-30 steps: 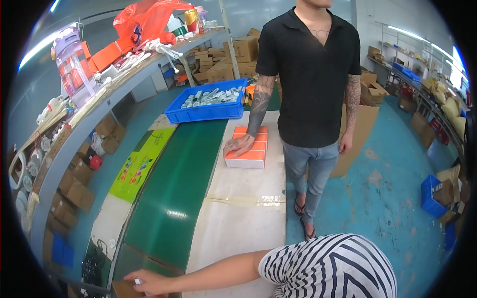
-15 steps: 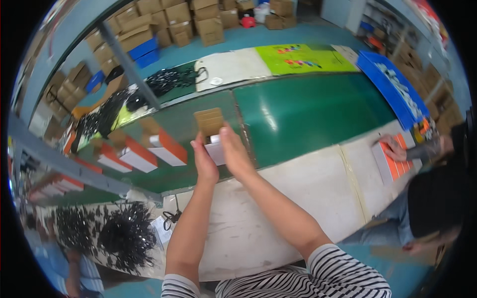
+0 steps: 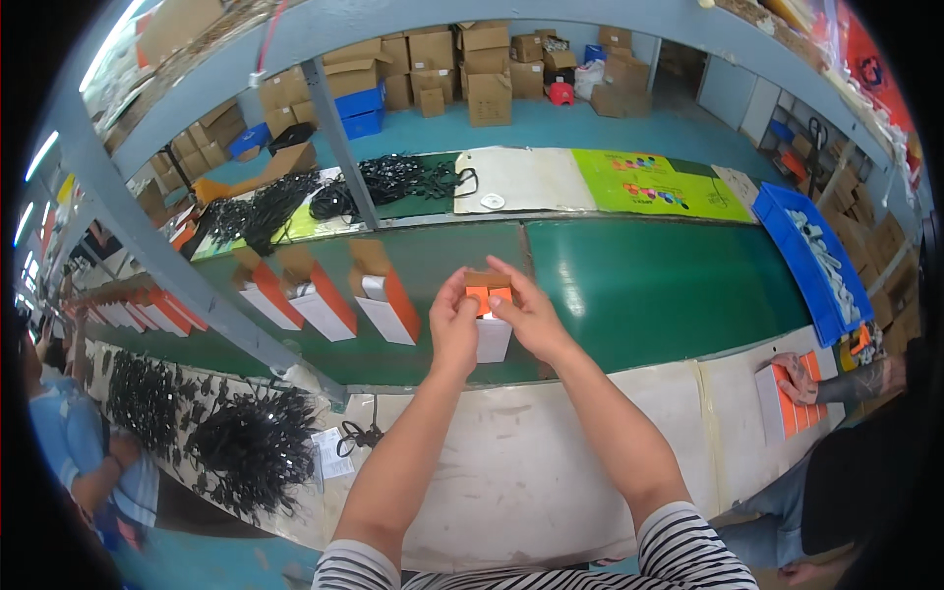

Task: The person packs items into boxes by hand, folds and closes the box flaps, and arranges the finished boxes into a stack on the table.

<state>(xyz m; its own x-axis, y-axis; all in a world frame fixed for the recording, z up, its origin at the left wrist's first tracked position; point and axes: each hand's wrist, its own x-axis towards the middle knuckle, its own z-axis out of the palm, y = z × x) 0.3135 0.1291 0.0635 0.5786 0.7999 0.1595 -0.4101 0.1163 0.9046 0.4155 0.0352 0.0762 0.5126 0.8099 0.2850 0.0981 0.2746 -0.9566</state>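
Observation:
A small white carton [image 3: 494, 341] stands before me on the green belt, its brown top lid raised at the back. My left hand [image 3: 455, 323] is closed on the carton's left side, thumb at the orange flaps [image 3: 489, 296] in its opening. On the right side, my right hand [image 3: 532, 320] grips the same carton, its thumb also at the flaps. What lies inside the carton is hidden by those flaps and my thumbs. To the left, several like cartons [image 3: 388, 313] with orange sides stand in a row with lids up.
Black cables [image 3: 251, 447] are heaped on the near table at left. A co-worker's hand [image 3: 795, 379] rests on orange-and-white boxes [image 3: 777, 401] at right, near a blue tray [image 3: 777, 231] of white parts. A metal post [image 3: 339, 147] rises beyond the belt.
My hands have gone from lying along the carton's sides to gripping its top, thumbs on the flaps. Orange flaps now show in the opening. The whole view has shifted.

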